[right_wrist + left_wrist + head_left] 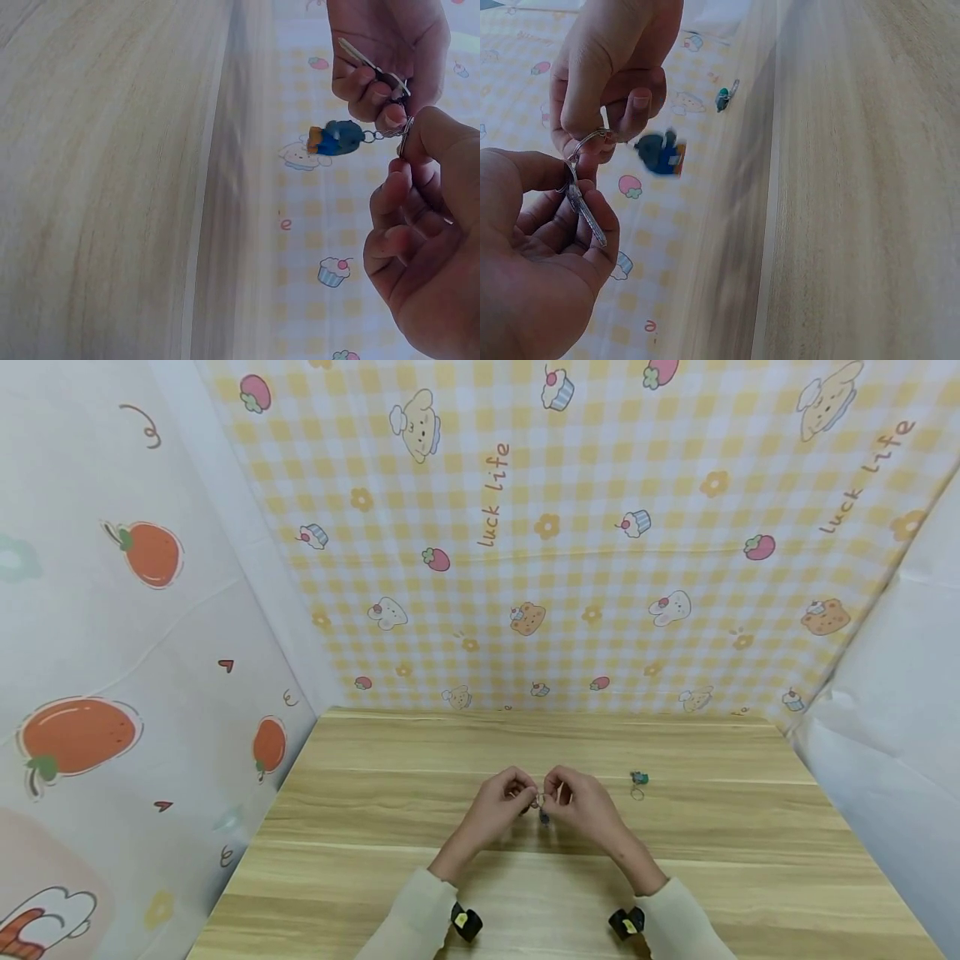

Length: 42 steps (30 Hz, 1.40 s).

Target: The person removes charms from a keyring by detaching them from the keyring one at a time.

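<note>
My left hand (499,797) holds a metal key (586,210) between its thumb and fingers, the blade sticking out past them. The key's head meets a metal split ring (587,142), which my right hand (583,802) pinches between thumb and index finger. From this ring a small blue figurine charm (337,139) with an orange end hangs on a short chain. Both hands meet just above the table, fingertips nearly touching. Fingers partly hide the ring, so whether the key is threaded on it I cannot tell.
Another keychain with a green figurine (640,778) and its own ring (637,793) lies on the wooden table (375,827), right of my hands. A yellow checked cloth (570,568) hangs behind the table. White sheets stand at both sides.
</note>
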Motion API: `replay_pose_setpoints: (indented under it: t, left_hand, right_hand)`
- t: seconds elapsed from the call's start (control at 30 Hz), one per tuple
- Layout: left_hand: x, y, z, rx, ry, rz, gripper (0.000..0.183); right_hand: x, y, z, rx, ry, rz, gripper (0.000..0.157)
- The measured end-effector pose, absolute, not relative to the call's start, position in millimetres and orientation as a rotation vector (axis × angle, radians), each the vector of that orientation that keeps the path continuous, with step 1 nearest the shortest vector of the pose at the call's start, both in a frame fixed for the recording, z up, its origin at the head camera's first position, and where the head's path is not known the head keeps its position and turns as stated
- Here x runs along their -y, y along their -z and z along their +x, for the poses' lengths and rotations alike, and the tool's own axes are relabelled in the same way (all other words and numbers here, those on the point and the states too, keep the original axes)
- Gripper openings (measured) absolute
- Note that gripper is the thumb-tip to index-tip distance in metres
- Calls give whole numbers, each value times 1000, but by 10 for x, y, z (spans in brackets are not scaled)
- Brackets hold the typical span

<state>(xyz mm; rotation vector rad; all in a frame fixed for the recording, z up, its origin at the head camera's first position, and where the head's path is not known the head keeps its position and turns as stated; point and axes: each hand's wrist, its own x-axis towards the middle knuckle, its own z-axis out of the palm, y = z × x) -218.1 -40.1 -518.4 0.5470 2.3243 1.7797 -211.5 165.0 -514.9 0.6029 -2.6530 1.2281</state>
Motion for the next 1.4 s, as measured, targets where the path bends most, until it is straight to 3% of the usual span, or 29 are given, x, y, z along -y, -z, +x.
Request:
replay_pose_setpoints:
  t: [0.3,1.4]
  left_hand:
    - [406,5171,-2178,-2325,-1758,549,14]
    - [405,5133,-2204,-2324,-1785,521,10]
  right_hand:
    - [-1637,5150,-2109,2753,-1282,537,8]
    - [-1688,5192,-2104,2668,-1317,648,13]
